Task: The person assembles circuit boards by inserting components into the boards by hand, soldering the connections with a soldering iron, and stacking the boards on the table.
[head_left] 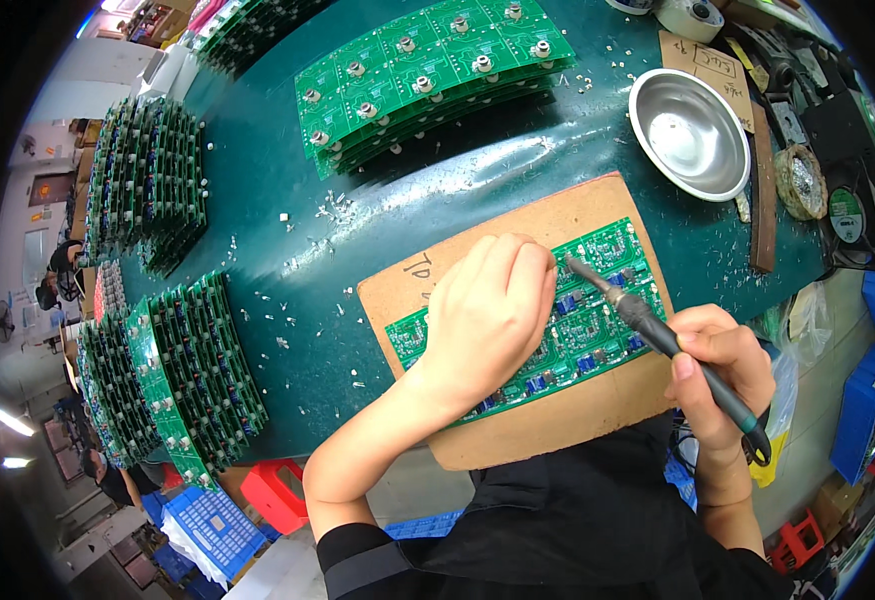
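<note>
A green circuit board panel [605,325] lies on a sheet of brown cardboard [567,428] in front of me. Over its left half rests my left hand [487,315], fingers curled together near the far edge; what they pinch, if anything, is hidden. My right hand [725,375] grips a soldering iron [649,325] by its dark handle. The iron slants to the upper left, its tip at the board close beside my left fingertips. Small blue and white parts are spread over the panel.
Stacked green panels [437,75] stand at the far side of the green table [297,250]. More upright boards [147,180] and another row [197,370] line the left. A metal bowl [689,135] and a small fan [845,215] are at the right. Tiny clippings litter the tabletop.
</note>
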A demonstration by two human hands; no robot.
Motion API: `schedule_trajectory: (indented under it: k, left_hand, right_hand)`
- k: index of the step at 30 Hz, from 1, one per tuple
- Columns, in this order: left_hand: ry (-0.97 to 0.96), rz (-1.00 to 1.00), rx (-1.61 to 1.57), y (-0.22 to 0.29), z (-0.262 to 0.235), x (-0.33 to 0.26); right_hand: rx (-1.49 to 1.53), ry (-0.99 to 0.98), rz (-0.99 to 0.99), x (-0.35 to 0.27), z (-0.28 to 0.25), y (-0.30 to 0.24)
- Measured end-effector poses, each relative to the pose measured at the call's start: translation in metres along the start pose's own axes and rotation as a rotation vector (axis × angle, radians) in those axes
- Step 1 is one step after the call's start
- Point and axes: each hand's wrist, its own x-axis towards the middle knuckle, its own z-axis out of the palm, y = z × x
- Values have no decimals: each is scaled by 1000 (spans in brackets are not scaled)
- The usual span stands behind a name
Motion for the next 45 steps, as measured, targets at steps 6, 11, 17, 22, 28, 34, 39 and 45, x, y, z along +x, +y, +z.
schedule_trajectory:
  k: [6, 11, 17, 22, 28, 34, 39, 45]
  left_hand:
    - [-62, -8, 24, 4, -4, 6]
    - [-116, -95, -168, 0, -21, 6]
    - [-128, -180, -293, 14, -7, 18]
    - [-108, -65, -228, 8, 17, 27]
    - [-71, -50, -104, 12, 26, 27]
    - [-18, 15, -27, 14, 26, 29]
    - [-23, 47, 91, 19, 29, 31]
    - [-22, -23, -49, 19, 22, 29]
  right_hand:
    - [63, -67, 31, 7, -2, 4]
    - [136, 136, 41, -6, -21, 10]
    - [200, 153, 146, -7, -24, 9]
    - [149, 116, 94, -2, -20, 21]
    - [35, -29, 13, 15, -28, 12]
    - [181, 135, 89, 7, -30, 15]
    - [143, 64, 63, 9, -30, 21]
    - [-107, 392, 100, -8, -64, 27]
